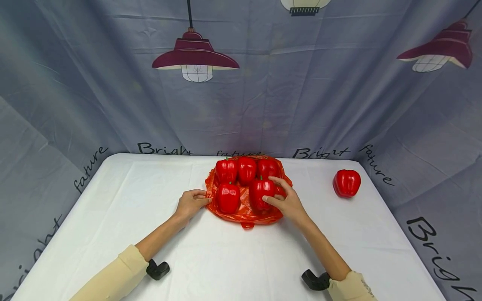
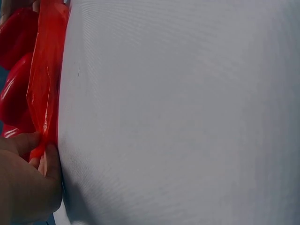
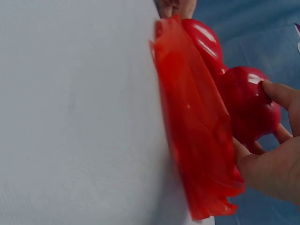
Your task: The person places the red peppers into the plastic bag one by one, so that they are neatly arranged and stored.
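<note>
An orange-red plastic bag (image 1: 245, 218) lies spread on the table, its rim folded low around several glossy red bell peppers. My left hand (image 1: 191, 205) pinches the bag's left edge between thumb and fingers; the left wrist view shows the plastic film (image 2: 46, 79) gathered at the fingertips. With thumb and fingers my right hand (image 1: 288, 201) grips the front right bell pepper (image 1: 260, 193), which is upright over the bag's right part. The other fingers are partly hidden behind it. Beside that pepper stands another bell pepper (image 1: 228, 198) at the front left.
One more red bell pepper (image 1: 346, 183) sits alone near the back right of the white-covered table (image 1: 150, 179). A grey-blue curtain (image 1: 241, 113) printed with lamps and lettering hangs behind and along the sides. Black curved mounts (image 1: 158, 270) are on both forearms.
</note>
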The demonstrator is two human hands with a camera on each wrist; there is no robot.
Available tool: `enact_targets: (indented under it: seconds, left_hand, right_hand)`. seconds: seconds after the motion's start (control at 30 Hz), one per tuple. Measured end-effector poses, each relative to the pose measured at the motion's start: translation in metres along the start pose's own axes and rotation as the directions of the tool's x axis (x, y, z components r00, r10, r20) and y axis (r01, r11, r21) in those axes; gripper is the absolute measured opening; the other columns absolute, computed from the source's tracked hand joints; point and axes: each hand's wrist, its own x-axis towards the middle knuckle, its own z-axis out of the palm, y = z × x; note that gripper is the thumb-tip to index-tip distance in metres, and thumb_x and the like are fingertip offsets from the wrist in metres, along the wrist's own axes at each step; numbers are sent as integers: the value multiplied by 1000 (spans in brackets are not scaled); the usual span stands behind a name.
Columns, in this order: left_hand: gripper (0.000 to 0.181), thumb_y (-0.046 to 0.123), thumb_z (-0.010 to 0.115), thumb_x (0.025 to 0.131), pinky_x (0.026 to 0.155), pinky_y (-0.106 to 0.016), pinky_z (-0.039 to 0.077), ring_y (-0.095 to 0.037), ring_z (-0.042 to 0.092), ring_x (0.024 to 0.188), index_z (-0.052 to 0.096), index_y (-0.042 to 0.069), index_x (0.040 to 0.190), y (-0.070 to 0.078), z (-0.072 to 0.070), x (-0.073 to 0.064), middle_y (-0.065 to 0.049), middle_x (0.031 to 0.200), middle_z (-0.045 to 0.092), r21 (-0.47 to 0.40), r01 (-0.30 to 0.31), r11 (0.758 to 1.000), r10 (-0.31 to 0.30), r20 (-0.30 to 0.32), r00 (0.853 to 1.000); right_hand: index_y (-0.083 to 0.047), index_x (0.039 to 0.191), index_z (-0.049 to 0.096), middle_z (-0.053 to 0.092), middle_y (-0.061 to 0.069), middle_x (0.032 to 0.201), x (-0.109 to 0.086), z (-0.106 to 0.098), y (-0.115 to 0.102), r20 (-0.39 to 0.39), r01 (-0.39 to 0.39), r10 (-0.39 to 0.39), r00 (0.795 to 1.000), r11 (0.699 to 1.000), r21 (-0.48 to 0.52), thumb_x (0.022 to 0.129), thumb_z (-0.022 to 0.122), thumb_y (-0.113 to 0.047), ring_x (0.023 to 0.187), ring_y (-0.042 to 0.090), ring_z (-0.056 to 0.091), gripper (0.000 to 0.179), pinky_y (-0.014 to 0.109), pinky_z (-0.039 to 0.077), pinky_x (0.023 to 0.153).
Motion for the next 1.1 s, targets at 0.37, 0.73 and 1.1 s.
enact_targets:
  seconds: [0.37,0.73,1.1]
  left_hand:
    - [25,6,74,88,71,-22,54,-12,65,79,69,-3,111,0,0,0,-5,90,71,14,2,1000,-2,-3,1000]
    - [25,6,74,88,71,-22,54,-12,65,79,69,-3,110,0,0,-1,-6,89,70,5,-3,1000,3,-2,1000]
    - [25,5,75,87,71,-22,55,-14,65,80,69,-3,110,0,0,-1,-7,90,70,-5,-8,1000,8,1,1000]
  right_hand:
    - [-16,148,44,39,16,146,3,14,8,24,-35,35,999,999,9,91,75,-14,117,40,59,65,46,54,90]
    - [-15,147,45,41,16,147,9,23,11,31,-26,26,999,1000,-6,91,75,-12,120,42,57,64,46,55,88]
    - [-17,145,45,39,15,149,12,29,11,39,-54,55,998,998,-19,90,76,-13,123,40,55,64,46,55,88]
